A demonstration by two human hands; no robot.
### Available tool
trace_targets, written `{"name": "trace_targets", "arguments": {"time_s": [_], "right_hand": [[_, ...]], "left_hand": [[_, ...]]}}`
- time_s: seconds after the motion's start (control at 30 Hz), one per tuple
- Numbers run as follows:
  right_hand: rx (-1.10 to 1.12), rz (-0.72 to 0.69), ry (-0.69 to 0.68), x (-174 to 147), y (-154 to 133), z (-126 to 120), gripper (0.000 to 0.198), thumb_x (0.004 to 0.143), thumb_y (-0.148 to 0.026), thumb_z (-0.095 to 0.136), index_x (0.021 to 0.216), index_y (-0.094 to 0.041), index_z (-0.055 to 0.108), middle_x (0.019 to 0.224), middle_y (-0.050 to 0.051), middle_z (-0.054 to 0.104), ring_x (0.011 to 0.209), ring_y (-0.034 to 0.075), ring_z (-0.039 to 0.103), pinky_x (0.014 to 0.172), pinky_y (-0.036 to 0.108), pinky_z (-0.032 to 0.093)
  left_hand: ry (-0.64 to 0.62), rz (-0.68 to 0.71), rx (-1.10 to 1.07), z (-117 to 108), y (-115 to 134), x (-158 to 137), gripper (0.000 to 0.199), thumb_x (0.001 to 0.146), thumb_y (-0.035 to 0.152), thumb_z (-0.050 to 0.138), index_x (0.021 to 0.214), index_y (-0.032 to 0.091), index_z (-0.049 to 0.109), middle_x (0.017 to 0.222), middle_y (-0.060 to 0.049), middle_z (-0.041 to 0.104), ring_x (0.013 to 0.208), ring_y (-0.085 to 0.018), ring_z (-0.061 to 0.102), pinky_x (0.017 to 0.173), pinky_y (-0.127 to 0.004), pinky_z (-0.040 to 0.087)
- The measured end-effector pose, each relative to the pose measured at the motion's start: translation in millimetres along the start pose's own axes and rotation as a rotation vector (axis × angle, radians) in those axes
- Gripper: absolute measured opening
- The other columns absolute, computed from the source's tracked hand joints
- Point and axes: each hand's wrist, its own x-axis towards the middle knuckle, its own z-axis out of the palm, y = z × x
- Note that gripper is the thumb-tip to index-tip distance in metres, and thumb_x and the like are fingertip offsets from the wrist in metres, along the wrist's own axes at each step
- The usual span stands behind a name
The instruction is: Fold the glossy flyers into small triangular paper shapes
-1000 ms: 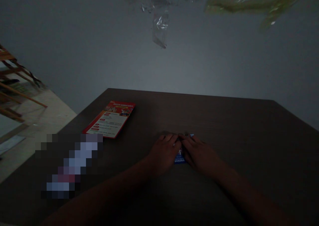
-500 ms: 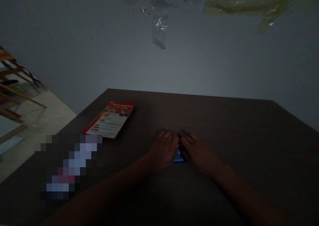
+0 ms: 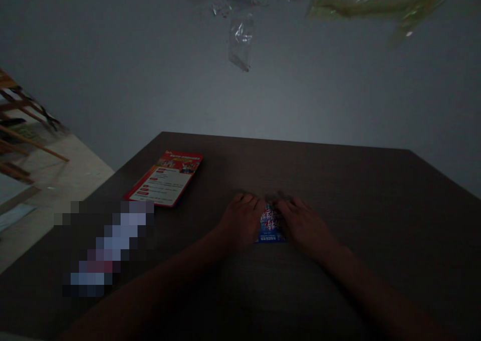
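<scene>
A small blue printed leaflet (image 3: 269, 225) with white and red lettering lies on the dark tabletop in front of me, partly covered by both hands. My left hand (image 3: 243, 218) rests palm down over its left side, fingers stretched forward and laid flat. Over the right side lies my right hand (image 3: 303, 224), also palm down with its fingers out flat and slightly blurred. Between the hands a strip of the leaflet shows. Its left and right edges are mostly hidden under them, and the dim light blurs the fingertips.
A stack of red-and-white printed sheets (image 3: 165, 179) lies at the left on the table (image 3: 319, 173). Nearer me is a pixelated, long item (image 3: 116, 243). Behind the table stands a grey wall (image 3: 319, 95) with tape (image 3: 356, 6). Wooden furniture (image 3: 22, 130) is at far left.
My hands have moved slightly apart, the left to the left and the right to the right. More of the blue leaflet shows between them. The view has shifted a little.
</scene>
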Motion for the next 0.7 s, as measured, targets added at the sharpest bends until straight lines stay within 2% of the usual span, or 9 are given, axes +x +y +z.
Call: {"name": "trace_targets", "arguments": {"time_s": [0.23, 0.5, 0.7], "right_hand": [[-0.029, 0.076, -0.007, -10, 16, -1, 0.026, 0.083, -0.021, 0.045, 0.108, -0.018, 0.054, 0.096, 0.010, 0.065, 0.091, 0.026, 0.052, 0.074, 0.036, 0.042], [-0.029, 0.136, -0.014, -17, 23, -3, 0.033, 0.085, -0.019, 0.041, 0.116, -0.015, 0.052, 0.100, 0.013, 0.065, 0.093, 0.028, 0.052, 0.075, 0.037, 0.043], [-0.003, 0.137, 0.018, -18, 23, -1, 0.036, 0.086, -0.019, 0.040, 0.120, -0.015, 0.049, 0.104, 0.012, 0.063, 0.095, 0.027, 0.052, 0.079, 0.039, 0.044]], "left_hand": [[-0.046, -0.035, 0.047, -7, -10, -10, 0.023, 0.073, 0.015, 0.049, 0.095, 0.014, 0.054, 0.096, -0.011, 0.060, 0.092, -0.026, 0.051, 0.080, -0.041, 0.039], [-0.005, -0.103, 0.114, -8, -10, -16, 0.016, 0.075, 0.017, 0.049, 0.089, 0.015, 0.055, 0.089, -0.010, 0.063, 0.088, -0.026, 0.055, 0.077, -0.042, 0.040], [-0.027, -0.138, 0.123, -7, -8, -16, 0.015, 0.079, 0.020, 0.047, 0.090, 0.016, 0.056, 0.087, -0.009, 0.063, 0.084, -0.024, 0.056, 0.077, -0.040, 0.041]]}}
